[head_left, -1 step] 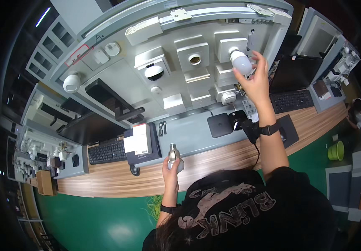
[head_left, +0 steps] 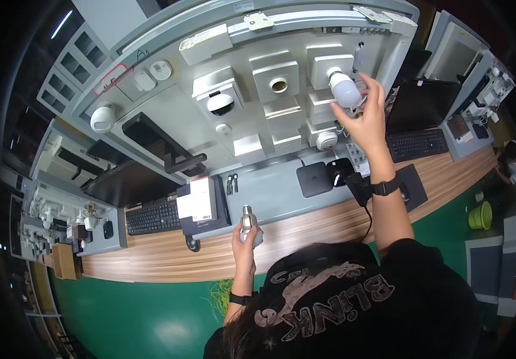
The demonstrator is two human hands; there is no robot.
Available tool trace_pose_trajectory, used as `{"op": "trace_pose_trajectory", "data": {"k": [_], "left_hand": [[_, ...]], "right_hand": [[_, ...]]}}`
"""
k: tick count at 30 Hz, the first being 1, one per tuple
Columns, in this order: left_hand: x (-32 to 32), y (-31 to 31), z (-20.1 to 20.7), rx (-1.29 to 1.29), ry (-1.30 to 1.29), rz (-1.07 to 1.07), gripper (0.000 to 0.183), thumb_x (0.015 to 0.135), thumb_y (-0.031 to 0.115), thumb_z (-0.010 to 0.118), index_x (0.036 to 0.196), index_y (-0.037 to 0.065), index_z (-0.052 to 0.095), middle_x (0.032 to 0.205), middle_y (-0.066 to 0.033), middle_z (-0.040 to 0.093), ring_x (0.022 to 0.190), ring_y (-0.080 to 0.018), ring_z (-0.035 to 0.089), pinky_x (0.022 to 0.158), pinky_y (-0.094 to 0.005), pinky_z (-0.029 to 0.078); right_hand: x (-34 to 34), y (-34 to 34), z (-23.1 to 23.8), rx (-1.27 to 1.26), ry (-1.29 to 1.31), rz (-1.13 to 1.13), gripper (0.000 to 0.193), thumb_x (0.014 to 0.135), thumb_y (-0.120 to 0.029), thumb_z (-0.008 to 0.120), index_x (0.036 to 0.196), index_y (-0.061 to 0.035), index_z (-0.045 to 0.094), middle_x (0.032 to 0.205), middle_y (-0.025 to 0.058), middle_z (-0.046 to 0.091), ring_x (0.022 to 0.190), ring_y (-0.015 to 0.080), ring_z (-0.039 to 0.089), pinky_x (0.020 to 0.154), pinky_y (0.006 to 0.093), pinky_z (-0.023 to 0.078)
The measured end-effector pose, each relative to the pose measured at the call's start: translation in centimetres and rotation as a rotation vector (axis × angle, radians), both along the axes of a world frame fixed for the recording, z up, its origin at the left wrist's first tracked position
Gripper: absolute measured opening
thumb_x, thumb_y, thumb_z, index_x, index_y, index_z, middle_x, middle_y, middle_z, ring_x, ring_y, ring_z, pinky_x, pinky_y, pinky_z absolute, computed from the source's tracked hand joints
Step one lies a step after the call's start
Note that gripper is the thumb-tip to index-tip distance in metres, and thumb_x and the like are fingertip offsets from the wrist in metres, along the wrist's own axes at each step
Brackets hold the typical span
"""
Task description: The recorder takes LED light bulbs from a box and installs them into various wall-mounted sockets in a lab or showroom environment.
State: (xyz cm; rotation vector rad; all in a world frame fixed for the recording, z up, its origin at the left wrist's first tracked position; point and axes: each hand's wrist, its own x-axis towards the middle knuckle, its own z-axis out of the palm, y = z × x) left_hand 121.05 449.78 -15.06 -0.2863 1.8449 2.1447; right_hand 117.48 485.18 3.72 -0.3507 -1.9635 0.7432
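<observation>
Fingers [head_left: 376, 94] of your right hand [head_left: 367, 124] are released, parted a little wider around the white bulb [head_left: 346, 93] than in the earlier frame; you can't tell whether one brushes it. The bulb sits in the same place, fitted to a square mount [head_left: 323, 60] on the wall panel [head_left: 240, 54]. Your left hand [head_left: 244, 250] grasps a second bulb [head_left: 247, 221], metal base up, above the table [head_left: 294, 232], as before. Your right hand partly hides the fittings beside the mount. A black adapter [head_left: 359, 188] lies near that wrist. Leftward is a white carton [head_left: 201, 199]; farther out, a green bin [head_left: 480, 215], contents too small to make out.
</observation>
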Motion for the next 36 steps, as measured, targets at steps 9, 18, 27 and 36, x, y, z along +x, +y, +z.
{"op": "trace_pose_trajectory", "data": {"k": [9, 18, 27, 36], "left_hand": [[-0.1, 0.5, -0.1, 0.005, -0.037, 0.026, 0.048, 0.086, 0.017, 0.065, 0.124, 0.0, 0.042, 0.101, -0.014, 0.06, 0.085, -0.0223, 0.063, 0.07, -0.0312, 0.053], [0.2, 0.3, -0.2, 0.031, -0.041, 0.03, 0.046, 0.086, 0.017, 0.064, 0.124, 0.001, 0.044, 0.101, -0.0127, 0.06, 0.084, -0.0215, 0.063, 0.068, -0.0315, 0.053], [0.2, 0.3, -0.5, 0.02, -0.046, 0.016, 0.045, 0.086, 0.018, 0.064, 0.123, 0.002, 0.045, 0.101, -0.0127, 0.06, 0.085, -0.0208, 0.063, 0.067, -0.0314, 0.053], [0.2, 0.6, -0.7, -0.011, -0.056, 0.014, 0.049, 0.087, 0.018, 0.064, 0.126, 0.0, 0.041, 0.102, -0.014, 0.059, 0.087, -0.0219, 0.063, 0.068, -0.0322, 0.053]], "right_hand": [[0.7, 0.1, -0.2, 0.199, -0.009, 0.021, 0.044, 0.071, -0.01, 0.073, 0.113, -0.0154, 0.063, 0.113, 0.007, 0.054, 0.084, 0.0219, 0.061, 0.069, 0.0319, 0.051], [-0.2, 0.5, -0.4, 0.021, 0.003, -0.151, 0.039, 0.07, -0.033, 0.079, 0.093, -0.0044, 0.066, 0.066, 0.0061, 0.063, 0.055, 0.0174, 0.061, 0.052, 0.0284, 0.048], [-1.0, 2.4, -1.1, -0.256, -0.178, -0.075, 0.059, 0.087, -0.055, 0.052, 0.066, -0.001, 0.064, 0.051, 0.0092, 0.057, 0.052, 0.0242, 0.061, 0.052, 0.0349, 0.045], [0.4, 0.4, -0.3, 0.04, 0.068, -0.036, 0.037, 0.083, -0.034, 0.065, 0.111, -0.0101, 0.061, 0.098, 0.0091, 0.062, 0.073, 0.0221, 0.062, 0.06, 0.0337, 0.048]]}}
